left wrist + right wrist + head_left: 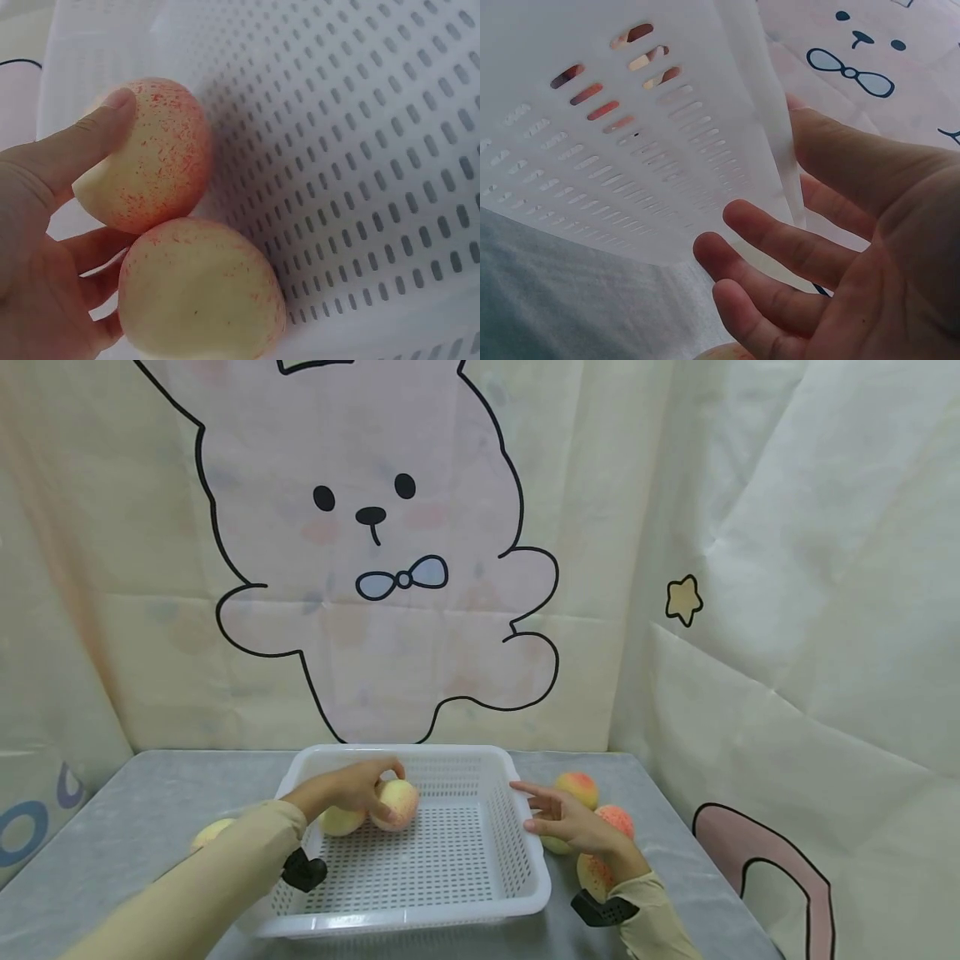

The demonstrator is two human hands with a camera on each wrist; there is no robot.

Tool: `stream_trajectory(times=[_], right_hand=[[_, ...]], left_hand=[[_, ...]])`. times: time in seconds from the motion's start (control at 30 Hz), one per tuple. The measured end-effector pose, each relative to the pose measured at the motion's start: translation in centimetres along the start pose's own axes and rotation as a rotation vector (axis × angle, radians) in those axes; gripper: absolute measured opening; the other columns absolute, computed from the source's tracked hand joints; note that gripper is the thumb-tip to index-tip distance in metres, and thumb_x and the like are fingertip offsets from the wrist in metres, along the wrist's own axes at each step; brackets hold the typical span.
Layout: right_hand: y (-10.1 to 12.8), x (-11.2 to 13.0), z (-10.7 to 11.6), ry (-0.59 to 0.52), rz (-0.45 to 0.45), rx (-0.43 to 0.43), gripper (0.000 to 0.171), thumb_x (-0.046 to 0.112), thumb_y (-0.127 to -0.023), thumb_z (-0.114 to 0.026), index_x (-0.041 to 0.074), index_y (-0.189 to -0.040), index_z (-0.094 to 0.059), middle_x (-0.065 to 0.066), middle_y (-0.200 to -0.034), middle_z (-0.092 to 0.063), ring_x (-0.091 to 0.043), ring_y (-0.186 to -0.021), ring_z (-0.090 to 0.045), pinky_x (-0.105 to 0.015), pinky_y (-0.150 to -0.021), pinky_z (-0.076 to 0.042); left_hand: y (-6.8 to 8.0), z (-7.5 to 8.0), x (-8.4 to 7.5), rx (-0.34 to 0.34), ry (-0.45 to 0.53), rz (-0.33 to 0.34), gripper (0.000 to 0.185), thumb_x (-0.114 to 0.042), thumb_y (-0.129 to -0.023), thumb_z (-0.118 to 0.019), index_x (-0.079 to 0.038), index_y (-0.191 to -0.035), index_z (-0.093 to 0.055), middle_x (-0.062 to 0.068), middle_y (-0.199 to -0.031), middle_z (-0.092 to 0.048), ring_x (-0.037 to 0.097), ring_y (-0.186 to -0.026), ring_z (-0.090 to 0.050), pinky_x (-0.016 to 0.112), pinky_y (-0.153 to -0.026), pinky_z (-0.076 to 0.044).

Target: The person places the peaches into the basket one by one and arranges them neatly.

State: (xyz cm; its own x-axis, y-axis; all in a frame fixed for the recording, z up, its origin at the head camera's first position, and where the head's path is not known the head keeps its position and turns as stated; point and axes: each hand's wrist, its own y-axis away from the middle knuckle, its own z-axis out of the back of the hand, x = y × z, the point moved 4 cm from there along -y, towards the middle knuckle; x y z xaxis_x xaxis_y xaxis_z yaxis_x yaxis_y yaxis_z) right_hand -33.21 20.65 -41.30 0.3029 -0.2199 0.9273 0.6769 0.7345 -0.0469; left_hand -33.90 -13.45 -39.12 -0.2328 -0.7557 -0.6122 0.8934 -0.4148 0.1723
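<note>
On the grey table (135, 827) before a rabbit-print curtain (375, 568), the left hand (341, 789) grips a peach (396, 803) inside the white basket (450, 906), while the right hand (573, 822), fingers spread, hovers beside loose peaches (577, 787) at right.

Perforated glossy white plastic basket (525, 868), matt speckled peaches (150, 157), grey cloth table cover (135, 810)

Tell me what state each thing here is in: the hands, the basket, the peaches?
Left hand: inside the basket, gripping a peach.
Held peach: touching a second peach on the basket floor.
Right hand: open, fingers spread beside the basket's wall.
White basket: upright, holding two peaches.
Peaches on the table: loose beside the right hand.
</note>
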Motion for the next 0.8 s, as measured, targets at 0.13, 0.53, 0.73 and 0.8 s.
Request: stream_trajectory(times=[0.13, 0.53, 0.73, 0.8], right_hand=[[0.0, 0.0, 0.0, -0.005, -0.003, -0.002, 0.068, 0.013, -0.101, -0.061, 0.0, -0.158, -0.028, -0.035, -0.147, -0.047, -0.013, -0.121, -0.062, -0.028, -0.092, -0.056], [0.2, 0.0, 0.0, -0.031, -0.009, 0.012, 0.067, 0.012, -0.102, -0.06, -0.001, -0.158, -0.026, -0.038, -0.143, -0.049, -0.013, -0.114, -0.066, -0.03, -0.091, -0.057], [0.2, -0.1, -0.1, -0.044, -0.016, 0.02, 0.068, 0.012, -0.102, -0.06, 0.0, -0.159, -0.025, -0.037, -0.145, -0.048, -0.022, -0.118, -0.065, -0.036, -0.093, -0.057], [0.2, -0.1, 0.0, -0.046, -0.016, 0.018, 0.068, 0.013, -0.102, -0.06, 0.001, -0.159, -0.025, -0.037, -0.145, -0.048, -0.025, -0.119, -0.065, -0.038, -0.093, -0.057]], left_hand=[[-0.1, -0.3, 0.0, -0.001, -0.084, 0.056, 0.057, -0.021, -0.081, -0.085, -0.015, -0.13, -0.056, 0.014, -0.12, -0.064, 0.026, -0.105, -0.059, 0.049, -0.093, -0.049], [0.3, 0.4, 0.5, 0.048, -0.143, 0.078, 0.062, -0.021, -0.086, -0.081, -0.014, -0.142, -0.057, 0.023, -0.131, -0.061, 0.036, -0.122, -0.057, 0.056, -0.101, -0.046], [0.8, 0.9, 0.4, 0.048, -0.093, 0.008, 0.06, -0.023, -0.089, -0.078, -0.006, -0.143, -0.055, 0.025, -0.128, -0.063, 0.037, -0.119, -0.06, 0.054, -0.098, -0.049], [1.0, 1.3, 0.3, 0.045, -0.07, -0.024, 0.059, -0.023, -0.091, -0.076, -0.003, -0.142, -0.055, 0.028, -0.129, -0.062, 0.039, -0.12, -0.06, 0.053, -0.097, -0.051]])
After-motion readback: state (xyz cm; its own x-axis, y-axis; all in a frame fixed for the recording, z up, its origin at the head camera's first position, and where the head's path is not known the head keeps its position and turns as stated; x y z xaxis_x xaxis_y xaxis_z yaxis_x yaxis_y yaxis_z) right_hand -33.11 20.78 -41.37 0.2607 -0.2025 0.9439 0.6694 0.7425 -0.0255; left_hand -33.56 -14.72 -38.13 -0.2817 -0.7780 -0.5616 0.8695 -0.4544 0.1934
